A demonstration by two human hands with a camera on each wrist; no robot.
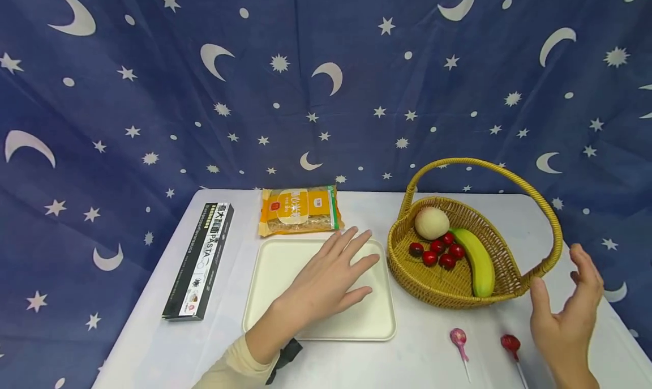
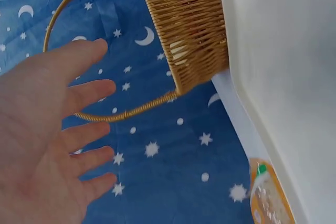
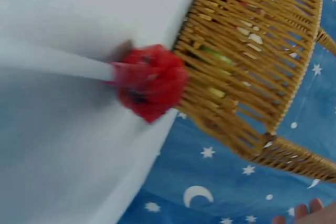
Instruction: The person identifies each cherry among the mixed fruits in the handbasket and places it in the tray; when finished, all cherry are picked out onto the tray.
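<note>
Over the cream tray (image 1: 275,298) my left hand (image 1: 331,276) hovers with its fingers spread, holding nothing; the left wrist view shows its bare palm (image 2: 31,140). My right hand (image 1: 567,315) is at the right, beside the basket's handle end, thumb and fingers apart and nothing between them. The wicker basket (image 1: 423,290) holds a pale round ball-like item (image 1: 432,223), a banana (image 1: 479,264) and several red cherries (image 1: 429,258). In front of it lie a pink lollipop (image 1: 458,338) and a red lollipop (image 1: 510,343); the red one looms large in the right wrist view.
A black and white pasta box (image 1: 198,261) lies at the left of the white table (image 1: 351,372). Behind the tray rests an orange noodle packet (image 1: 300,209). A blue cloth (image 1: 356,145) with moons and stars hangs behind the table. The basket's tall handle (image 1: 479,161) arches upward.
</note>
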